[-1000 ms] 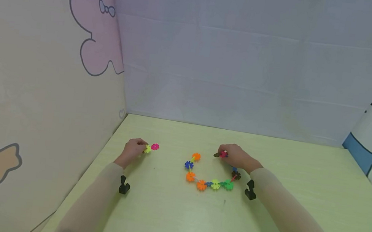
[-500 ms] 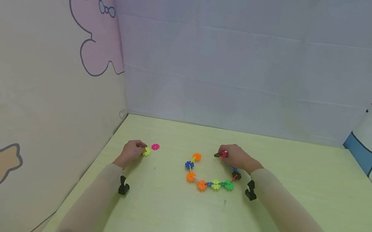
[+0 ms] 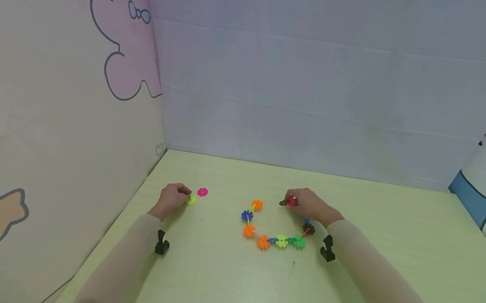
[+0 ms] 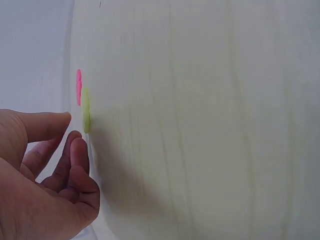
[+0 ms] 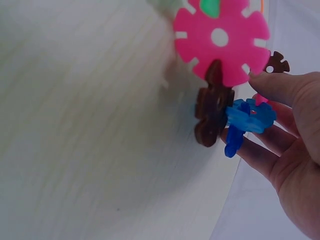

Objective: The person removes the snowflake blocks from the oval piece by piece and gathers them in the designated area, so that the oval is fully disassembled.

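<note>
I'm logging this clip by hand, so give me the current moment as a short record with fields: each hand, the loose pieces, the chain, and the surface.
left hand: fingers loosely curled beside the yellow-green plastic snowflake disc, holding nothing in the wrist view
right hand: pinches the end of the chain at the pink plastic snowflake disc
loose pieces: a second pink disc lies flat beyond the yellow-green one
chain: curved multicoloured chain of interlocked discs, open toward the far wall
surface: pale green table
</note>
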`<state>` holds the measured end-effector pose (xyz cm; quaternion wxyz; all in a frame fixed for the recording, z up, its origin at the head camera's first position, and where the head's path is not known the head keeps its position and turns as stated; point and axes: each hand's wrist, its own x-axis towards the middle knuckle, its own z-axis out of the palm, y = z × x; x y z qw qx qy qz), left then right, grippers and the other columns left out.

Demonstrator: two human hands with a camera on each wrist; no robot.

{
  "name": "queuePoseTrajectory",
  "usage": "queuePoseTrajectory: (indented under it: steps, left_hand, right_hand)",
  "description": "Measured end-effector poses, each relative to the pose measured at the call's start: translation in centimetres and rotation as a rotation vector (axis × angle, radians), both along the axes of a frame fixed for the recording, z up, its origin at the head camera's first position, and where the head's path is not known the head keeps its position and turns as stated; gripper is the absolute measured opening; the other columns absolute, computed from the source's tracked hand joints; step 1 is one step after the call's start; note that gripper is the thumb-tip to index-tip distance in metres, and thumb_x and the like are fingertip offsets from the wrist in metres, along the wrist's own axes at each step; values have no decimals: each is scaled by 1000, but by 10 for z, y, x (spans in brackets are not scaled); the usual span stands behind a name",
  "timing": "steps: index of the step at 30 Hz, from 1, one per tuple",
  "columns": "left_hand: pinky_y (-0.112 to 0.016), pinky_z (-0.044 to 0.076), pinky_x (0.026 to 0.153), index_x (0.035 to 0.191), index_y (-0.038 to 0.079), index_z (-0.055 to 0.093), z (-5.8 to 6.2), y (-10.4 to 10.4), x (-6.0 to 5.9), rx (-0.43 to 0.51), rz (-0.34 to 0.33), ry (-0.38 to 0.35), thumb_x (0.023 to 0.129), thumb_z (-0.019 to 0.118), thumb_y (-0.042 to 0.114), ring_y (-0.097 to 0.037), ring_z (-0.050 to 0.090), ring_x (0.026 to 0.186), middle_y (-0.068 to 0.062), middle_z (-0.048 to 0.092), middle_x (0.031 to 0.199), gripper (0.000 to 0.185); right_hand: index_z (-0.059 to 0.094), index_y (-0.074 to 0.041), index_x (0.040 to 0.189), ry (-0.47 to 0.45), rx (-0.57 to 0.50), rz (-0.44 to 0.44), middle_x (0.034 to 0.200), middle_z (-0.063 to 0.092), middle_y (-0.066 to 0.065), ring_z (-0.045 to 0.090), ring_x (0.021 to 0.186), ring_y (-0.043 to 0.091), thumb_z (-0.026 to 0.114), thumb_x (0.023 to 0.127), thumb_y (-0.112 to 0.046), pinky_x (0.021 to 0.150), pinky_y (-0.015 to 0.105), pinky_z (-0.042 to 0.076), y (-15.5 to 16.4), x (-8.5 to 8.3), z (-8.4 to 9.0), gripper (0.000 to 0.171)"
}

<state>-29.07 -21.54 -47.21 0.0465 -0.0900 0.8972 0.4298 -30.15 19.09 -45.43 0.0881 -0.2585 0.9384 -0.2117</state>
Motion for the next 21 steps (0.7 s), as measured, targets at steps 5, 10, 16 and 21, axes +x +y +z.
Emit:
queuePoseTrajectory:
  steps: [5,10,16,21]
  left_hand:
    - [-34,46,77,103,0,63,0,6,-5,1,48,0,91,58,9,-27,54,91,-16,62,106,16]
    - [-31,45,74,102,1,63,4,24,-11,45,17,33,90,60,11,-25,54,88,-13,62,100,16]
    - [-30,46,69,97,0,65,6,47,-15,59,-80,95,88,62,8,-23,57,84,-11,65,93,12]
    - [-32,46,71,95,2,65,7,70,-15,55,-128,93,87,63,8,-22,56,85,-10,65,95,10]
  right_hand:
    - [64,-13,101,10,5,20,98,64,3,53,82,18,66,87,-6,75,36,46,0,0,-1,16]
    - [64,-12,101,29,7,23,98,64,3,54,84,18,67,87,-6,77,37,47,-1,0,0,16]
    - [63,-12,102,38,19,17,101,64,4,56,86,18,67,87,-8,80,38,47,-1,0,1,15]
    - [63,-12,102,31,21,8,101,65,4,56,85,18,68,87,-9,78,38,48,-1,0,1,16]
